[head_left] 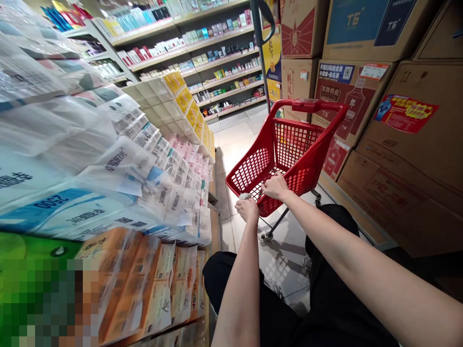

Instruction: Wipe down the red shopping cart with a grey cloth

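Note:
A red plastic shopping cart (pixel 289 144) stands on the tiled floor in front of me, tilted, its handle toward the far side. My right hand (pixel 275 187) grips the cart's near rim with closed fingers. My left hand (pixel 248 208) is closed just below that rim on a small pale thing (pixel 244 196) that I cannot make out. Both forearms reach forward over my dark-trousered legs.
Wrapped packs of tissue paper (pixel 108 168) fill the shelves on my left, close to my arm. Stacked cardboard boxes (pixel 408 135) line the right side. A narrow tiled aisle (pixel 235 135) runs ahead to shelves of small goods (pixel 202 48).

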A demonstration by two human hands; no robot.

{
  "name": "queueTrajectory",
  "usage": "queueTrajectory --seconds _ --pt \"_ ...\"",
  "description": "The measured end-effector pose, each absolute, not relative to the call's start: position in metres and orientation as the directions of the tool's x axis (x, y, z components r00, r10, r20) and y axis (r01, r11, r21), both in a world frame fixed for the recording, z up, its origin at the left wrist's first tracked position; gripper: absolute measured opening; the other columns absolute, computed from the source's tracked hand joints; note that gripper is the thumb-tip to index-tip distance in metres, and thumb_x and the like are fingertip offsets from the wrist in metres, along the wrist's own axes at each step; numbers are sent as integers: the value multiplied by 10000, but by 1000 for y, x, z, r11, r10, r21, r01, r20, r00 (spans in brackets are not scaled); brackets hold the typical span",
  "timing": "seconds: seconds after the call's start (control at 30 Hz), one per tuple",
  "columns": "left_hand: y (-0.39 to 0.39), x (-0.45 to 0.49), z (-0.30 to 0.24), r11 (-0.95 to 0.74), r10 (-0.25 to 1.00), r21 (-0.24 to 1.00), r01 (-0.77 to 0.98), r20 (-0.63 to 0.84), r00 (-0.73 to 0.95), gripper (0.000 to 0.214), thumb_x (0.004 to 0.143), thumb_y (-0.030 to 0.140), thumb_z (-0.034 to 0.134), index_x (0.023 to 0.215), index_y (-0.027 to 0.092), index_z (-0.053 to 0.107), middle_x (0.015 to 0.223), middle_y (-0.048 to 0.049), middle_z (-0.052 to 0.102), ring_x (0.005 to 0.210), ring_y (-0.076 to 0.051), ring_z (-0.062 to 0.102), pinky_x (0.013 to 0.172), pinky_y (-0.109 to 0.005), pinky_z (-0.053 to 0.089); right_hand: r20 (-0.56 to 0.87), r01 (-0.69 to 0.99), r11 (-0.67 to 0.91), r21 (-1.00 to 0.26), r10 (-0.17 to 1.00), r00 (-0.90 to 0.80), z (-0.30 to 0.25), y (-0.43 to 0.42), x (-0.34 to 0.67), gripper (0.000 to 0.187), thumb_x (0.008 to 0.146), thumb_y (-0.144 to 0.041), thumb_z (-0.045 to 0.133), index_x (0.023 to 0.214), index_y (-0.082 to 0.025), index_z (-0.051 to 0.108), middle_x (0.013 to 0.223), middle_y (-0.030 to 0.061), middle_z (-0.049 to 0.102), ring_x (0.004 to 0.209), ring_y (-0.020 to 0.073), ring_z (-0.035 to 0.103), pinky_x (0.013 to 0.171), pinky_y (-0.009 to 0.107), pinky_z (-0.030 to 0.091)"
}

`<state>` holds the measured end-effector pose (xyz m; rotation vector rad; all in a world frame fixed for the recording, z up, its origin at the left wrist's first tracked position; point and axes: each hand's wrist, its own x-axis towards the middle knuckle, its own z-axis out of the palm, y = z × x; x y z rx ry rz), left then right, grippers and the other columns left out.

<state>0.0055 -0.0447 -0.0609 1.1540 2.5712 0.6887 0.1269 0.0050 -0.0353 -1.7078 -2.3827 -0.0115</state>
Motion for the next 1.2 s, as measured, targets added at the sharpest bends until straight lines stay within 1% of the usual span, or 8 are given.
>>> queueTrajectory --seconds 0.2,0.33,0.5,0.7,0.87,1.0,1.07,1.2 --pt "-44 11 -62 612 709 523 593 -31 -704 424 852 303 411 1152 3 417 1179 -256 491 1107 -309 521 877 -365 436 109 934 342 -103 937 -331 -31 5 127 472 870 -397 331 831 -168 742 841 124 709 892 230 601 950 406 201" --pt "-35 -1 -60 678 651 508 531 -79 -755 429 862 330 398 1175 37 416 1214 -261 478 1142 -319 501 882 -381 434 154 937 318 -140 942 -297 -31 -1 114 445 837 -439 382 879 -176 739 931 126 697 989 265 533 959 423 199" --pt "-20 -30 -58 694 648 500 518 -121 -752 437 847 312 424 1182 32 420 1213 -262 494 1182 -305 475 903 -355 425 136 886 392 -246 920 -369 -31 -1 103 410 831 -411 394 818 -198 743 880 94 699 950 234 514 943 397 212" --pt "3 -58 -58 701 630 514 495 -120 -767 433 831 283 437 1196 53 405 1269 -266 453 1217 -319 439 936 -391 393 162 867 431 -251 902 -401 -31 -8 104 429 848 -376 357 775 -196 740 883 82 696 925 215 506 914 395 225" --pt "-5 -56 -62 651 678 524 550 -76 -731 378 850 273 398 1174 78 413 1262 -238 462 1231 -292 421 964 -376 371 157 874 427 -231 903 -399 -32 -8 106 435 842 -392 359 769 -196 740 878 89 696 936 226 509 911 397 223" --pt "-21 -44 -64 625 716 513 588 -76 -694 401 843 278 413 1159 30 412 1225 -254 476 1222 -301 430 957 -361 378 121 898 386 -209 922 -368 -33 -2 110 415 806 -424 407 745 -180 736 832 103 691 893 233 526 910 409 216" --pt "-24 -41 -64 628 715 506 592 -73 -696 424 841 278 418 1173 15 398 1234 -272 463 1212 -314 438 950 -371 384 115 887 406 -219 914 -390 -33 0 113 409 807 -423 409 724 -185 732 822 93 692 891 224 527 914 405 211" --pt "-19 -49 -62 634 707 498 591 -63 -705 427 837 281 433 1191 45 396 1241 -258 467 1225 -312 428 966 -372 376 140 839 483 -249 875 -463 -34 -2 118 431 836 -408 379 698 -192 726 822 77 694 894 205 517 924 391 197"
